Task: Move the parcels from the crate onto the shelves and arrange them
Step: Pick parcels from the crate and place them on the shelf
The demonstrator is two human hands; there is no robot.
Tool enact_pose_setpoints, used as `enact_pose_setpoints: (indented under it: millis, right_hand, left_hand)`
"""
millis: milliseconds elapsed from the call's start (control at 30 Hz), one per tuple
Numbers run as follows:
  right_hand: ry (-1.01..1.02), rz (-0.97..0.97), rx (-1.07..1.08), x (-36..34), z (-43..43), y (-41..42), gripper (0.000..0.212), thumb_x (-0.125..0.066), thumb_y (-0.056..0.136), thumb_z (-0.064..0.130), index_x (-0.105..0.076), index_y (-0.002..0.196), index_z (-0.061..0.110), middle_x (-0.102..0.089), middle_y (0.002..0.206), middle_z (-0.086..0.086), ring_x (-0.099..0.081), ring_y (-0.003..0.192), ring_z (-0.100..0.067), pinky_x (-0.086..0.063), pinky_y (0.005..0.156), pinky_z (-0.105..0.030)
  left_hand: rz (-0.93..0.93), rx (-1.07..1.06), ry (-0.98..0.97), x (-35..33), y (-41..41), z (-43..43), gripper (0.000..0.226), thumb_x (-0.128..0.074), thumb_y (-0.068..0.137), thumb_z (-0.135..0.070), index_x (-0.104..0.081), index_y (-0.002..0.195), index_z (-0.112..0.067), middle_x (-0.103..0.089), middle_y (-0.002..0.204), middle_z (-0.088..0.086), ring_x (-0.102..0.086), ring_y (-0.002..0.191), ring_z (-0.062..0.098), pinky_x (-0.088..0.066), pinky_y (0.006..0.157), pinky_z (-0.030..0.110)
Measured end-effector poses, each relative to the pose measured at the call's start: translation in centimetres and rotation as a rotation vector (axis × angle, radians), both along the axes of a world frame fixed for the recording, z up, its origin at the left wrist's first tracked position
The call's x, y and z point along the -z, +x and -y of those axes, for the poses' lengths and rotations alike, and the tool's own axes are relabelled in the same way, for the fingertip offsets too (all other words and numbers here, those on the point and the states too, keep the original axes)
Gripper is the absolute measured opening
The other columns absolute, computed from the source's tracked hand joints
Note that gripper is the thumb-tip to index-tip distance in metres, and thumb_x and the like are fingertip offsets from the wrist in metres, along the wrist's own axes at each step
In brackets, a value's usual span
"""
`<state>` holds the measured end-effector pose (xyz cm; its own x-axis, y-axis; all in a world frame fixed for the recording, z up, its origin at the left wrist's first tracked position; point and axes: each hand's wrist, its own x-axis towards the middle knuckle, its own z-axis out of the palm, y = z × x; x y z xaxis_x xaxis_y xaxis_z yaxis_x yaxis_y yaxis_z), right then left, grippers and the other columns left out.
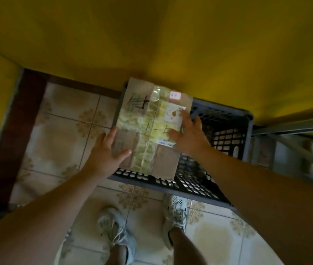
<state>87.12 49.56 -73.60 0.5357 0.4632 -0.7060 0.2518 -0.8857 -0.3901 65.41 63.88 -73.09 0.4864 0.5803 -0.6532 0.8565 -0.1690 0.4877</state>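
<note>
A flat brown cardboard parcel [148, 129], crossed with yellowed tape and black handwriting, lies over the left part of a dark grey plastic crate [228, 131] on the tiled floor. My left hand [106, 152] is at the parcel's left edge, thumb on its top face and fingers spread along the side. My right hand [188, 134] rests flat on the parcel's right part, fingers straight near a white label. The crate's right half shows only its lattice bottom and walls.
A yellow wall [171, 44] rises right behind the crate. A grey metal shelf frame [295, 136] stands at the right, with parcels dimly seen on it. My feet in pale sneakers [174, 213] stand just in front of the crate.
</note>
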Motion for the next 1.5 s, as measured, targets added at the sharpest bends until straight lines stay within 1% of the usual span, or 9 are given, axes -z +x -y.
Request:
enact_pose_setpoints:
  millis: [100, 267, 500, 700, 833, 1067, 1267, 1333, 1500]
  right_hand:
    - [0.067, -0.014, 0.135, 2.5, 0.2, -0.3, 0.083, -0.052, 0.095, 0.057, 0.007, 0.153, 0.051, 0.009, 0.166, -0.006, -0.025, 0.147, -0.039, -0.038, 0.108, -0.047]
    - [0.231, -0.057, 0.316, 3.5, 0.1, -1.5, 0.085, -0.055, 0.096, 0.051, 0.009, 0.152, 0.052, -0.039, 0.155, 0.007, -0.056, 0.124, -0.028, -0.051, 0.088, -0.032]
    - [0.343, -0.044, 0.359, -1.6, 0.9, -2.6, 0.079, -0.056, 0.096, 0.050, 0.000, 0.153, 0.053, -0.039, 0.155, 0.005, -0.056, 0.124, -0.027, -0.052, 0.097, -0.042]
    - [0.440, -0.008, 0.465, -12.2, 4.5, -4.9, 0.072, -0.050, 0.102, 0.040, -0.002, 0.156, 0.044, -0.034, 0.158, 0.006, -0.050, 0.130, -0.025, -0.048, 0.102, -0.044]
    - [0.468, 0.048, 0.572, -21.2, 7.8, -8.1, 0.070, -0.050, 0.103, 0.038, -0.005, 0.156, 0.044, -0.042, 0.153, 0.008, -0.053, 0.126, -0.023, -0.042, 0.090, -0.029]
    - [0.566, 0.175, 0.684, -36.1, 13.1, -15.0, 0.064, -0.046, 0.104, 0.036, -0.009, 0.153, 0.051, -0.042, 0.152, 0.012, -0.052, 0.121, -0.015, -0.039, 0.089, -0.029]
    - [0.679, 0.273, 0.636, -43.8, 17.0, -19.0, 0.062, -0.047, 0.101, 0.042, -0.008, 0.145, 0.063, -0.048, 0.147, 0.012, -0.058, 0.119, -0.020, -0.050, 0.098, -0.046]
    - [0.721, 0.276, 0.607, -46.2, 18.3, -20.0, 0.060, -0.048, 0.100, 0.043, -0.007, 0.134, 0.072, -0.050, 0.144, 0.010, -0.061, 0.113, -0.021, -0.052, 0.095, -0.050]
    - [0.824, 0.359, 0.478, -52.5, 22.6, -22.6, 0.065, -0.048, 0.102, 0.038, -0.009, 0.151, 0.052, -0.047, 0.135, 0.022, -0.054, 0.116, -0.012, -0.049, 0.095, -0.039]
  left_hand:
    - [0.109, -0.010, 0.029, 1.7, 0.3, 0.0, 0.084, -0.066, 0.087, -0.041, -0.013, 0.152, -0.040, -0.031, 0.148, -0.003, -0.042, 0.128, 0.019, -0.042, 0.099, 0.035]
    - [0.193, -0.042, -0.031, 2.2, 1.1, 1.0, 0.087, -0.069, 0.086, -0.030, -0.011, 0.151, -0.042, -0.031, 0.133, -0.017, -0.042, 0.116, 0.007, -0.041, 0.090, 0.027]
    - [0.252, -0.145, -0.113, -2.5, 0.2, 3.1, 0.087, -0.067, 0.087, -0.028, -0.010, 0.150, -0.045, -0.039, 0.136, -0.011, -0.052, 0.112, 0.011, -0.044, 0.076, 0.013]
    - [0.303, -0.050, -0.156, -12.5, -0.8, 5.0, 0.087, -0.066, 0.089, -0.028, -0.008, 0.150, -0.046, -0.035, 0.140, -0.015, -0.051, 0.111, 0.006, -0.043, 0.074, 0.009]
    - [0.377, 0.050, -0.159, -20.7, -2.3, 6.0, 0.083, -0.066, 0.090, -0.025, -0.012, 0.150, -0.045, -0.036, 0.142, -0.016, -0.050, 0.107, -0.003, -0.042, 0.077, 0.006]
    - [0.487, 0.246, -0.042, -35.4, -7.2, 8.4, 0.082, -0.066, 0.088, -0.029, -0.014, 0.148, -0.049, -0.025, 0.139, -0.027, -0.038, 0.126, 0.004, -0.042, 0.104, 0.036]
    - [0.589, 0.252, 0.131, -43.6, -11.4, 13.2, 0.077, -0.063, 0.091, -0.029, -0.014, 0.146, -0.052, -0.026, 0.138, -0.021, -0.035, 0.121, 0.002, -0.041, 0.082, 0.015]
    - [0.647, 0.199, 0.145, -45.6, -13.0, 15.2, 0.077, -0.064, 0.091, -0.027, -0.015, 0.141, -0.058, -0.027, 0.144, -0.020, -0.037, 0.123, 0.003, -0.042, 0.086, 0.016]
    - [0.761, 0.108, 0.157, -50.6, -16.8, 20.7, 0.077, -0.062, 0.093, -0.023, -0.014, 0.140, -0.061, -0.029, 0.139, -0.018, -0.043, 0.120, 0.007, -0.044, 0.077, 0.016]
